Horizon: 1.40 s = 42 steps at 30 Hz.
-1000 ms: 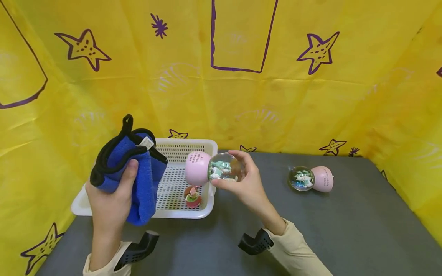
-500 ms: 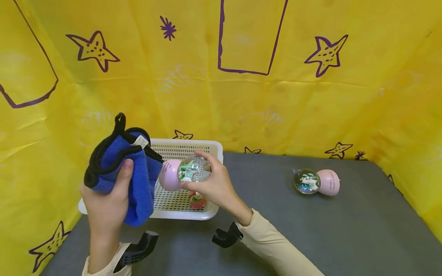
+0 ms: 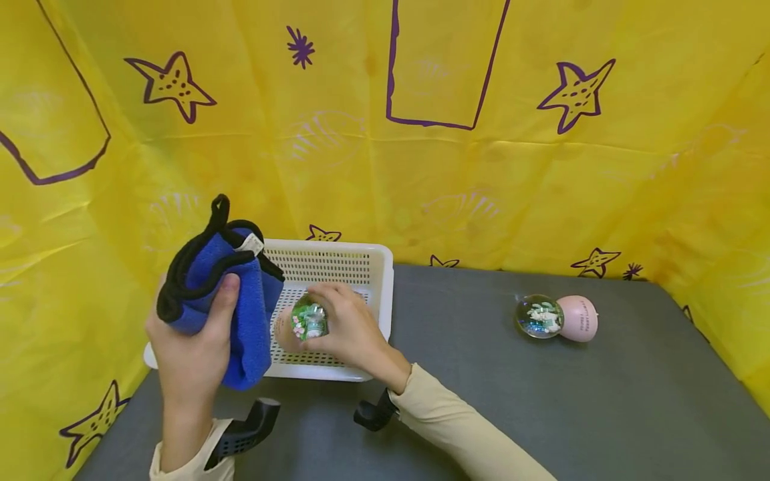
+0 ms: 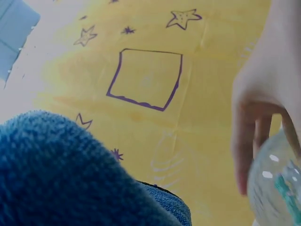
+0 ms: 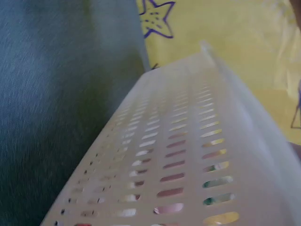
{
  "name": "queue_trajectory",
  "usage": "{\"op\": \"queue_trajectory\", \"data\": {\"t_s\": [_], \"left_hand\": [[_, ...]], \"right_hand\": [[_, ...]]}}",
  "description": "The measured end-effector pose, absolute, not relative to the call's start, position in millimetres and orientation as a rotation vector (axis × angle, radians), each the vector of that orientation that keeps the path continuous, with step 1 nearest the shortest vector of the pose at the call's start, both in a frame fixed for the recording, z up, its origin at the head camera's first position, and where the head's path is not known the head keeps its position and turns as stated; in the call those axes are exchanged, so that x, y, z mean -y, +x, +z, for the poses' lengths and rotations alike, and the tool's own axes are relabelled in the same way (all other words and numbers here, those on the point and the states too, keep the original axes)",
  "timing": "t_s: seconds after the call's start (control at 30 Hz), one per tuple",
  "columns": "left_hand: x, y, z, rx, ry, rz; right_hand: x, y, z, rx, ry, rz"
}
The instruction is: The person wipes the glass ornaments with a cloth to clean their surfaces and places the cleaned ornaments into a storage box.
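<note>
Left hand (image 3: pixel 189 354) comes first, gripping a bunched blue cloth (image 3: pixel 252 327) with black edging, its thumb pressed against the fabric; a black loop (image 3: pixel 220 208) sticks up on top, with a white label (image 3: pixel 252 245) near it. From the cuff below juts a black wrist mount (image 3: pixel 243 433). The cloth stands in the way of the white basket (image 3: pixel 392 294) — it hides much of the left part, though a bit of rim peeks out to the left of the wrist.

Next comes the snow globe (image 3: pixel 309 318), tilted on its side within the basket's walls, its pink base toward the cloth. Right hand (image 3: pixel 351 327) pinches the glass between thumb and fingers, covering part of it and of the slotted floor; whether the globe touches that floor I cannot tell.

Farther right, well apart from the basket, a second snow globe (image 3: pixel 559 317) lies on the gray table (image 3: pixel 493 374), pink base to the right. Behind everything hangs a yellow backdrop (image 3: pixel 451 180) with purple starfish outlines.
</note>
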<state>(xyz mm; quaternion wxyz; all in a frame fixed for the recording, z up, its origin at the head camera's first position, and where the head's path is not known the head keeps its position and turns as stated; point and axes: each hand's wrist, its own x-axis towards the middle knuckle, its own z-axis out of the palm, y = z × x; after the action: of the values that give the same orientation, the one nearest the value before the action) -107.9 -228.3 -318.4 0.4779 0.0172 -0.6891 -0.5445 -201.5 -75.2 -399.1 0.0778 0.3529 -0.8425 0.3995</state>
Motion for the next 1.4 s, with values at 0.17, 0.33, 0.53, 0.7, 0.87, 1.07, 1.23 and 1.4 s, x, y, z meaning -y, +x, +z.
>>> {"op": "queue_trajectory", "data": {"t_s": [0.17,0.33,0.53,0.7,0.87,1.07,1.23,1.4], "left_hand": [[227.2,-111.4,-319.5,1.667,0.019,-1.362],[225.8,-113.0,-318.9,1.666,0.013,-1.403],[222.7,-115.2,-320.9,1.668,0.017,-1.426],[216.5,-115.2,-324.3,1.765,0.037,-1.383],[212.5,-114.5,-324.7,1.811,0.043,-1.345],[212.8,-115.4,-326.1,1.802,0.031,-1.358],[211.6,-115.0,-326.7,1.802,0.014,-1.373],[210.6,-113.7,-324.4,1.791,0.046,-1.377]], "right_hand": [[78.9,-204.1,-400.6,2.572,1.126,1.076],[84.8,-208.5,-404.5,2.583,1.191,1.086],[88.3,-209.3,-406.5,2.584,1.251,1.064],[90.0,-209.3,-407.4,2.664,1.242,1.063],[90.4,-209.8,-407.5,2.748,1.221,1.063],[89.2,-215.4,-407.0,2.682,1.305,1.04],[91.9,-218.9,-407.9,2.612,1.329,0.99],[95.9,-220.3,-407.4,2.56,1.349,0.978]]}}
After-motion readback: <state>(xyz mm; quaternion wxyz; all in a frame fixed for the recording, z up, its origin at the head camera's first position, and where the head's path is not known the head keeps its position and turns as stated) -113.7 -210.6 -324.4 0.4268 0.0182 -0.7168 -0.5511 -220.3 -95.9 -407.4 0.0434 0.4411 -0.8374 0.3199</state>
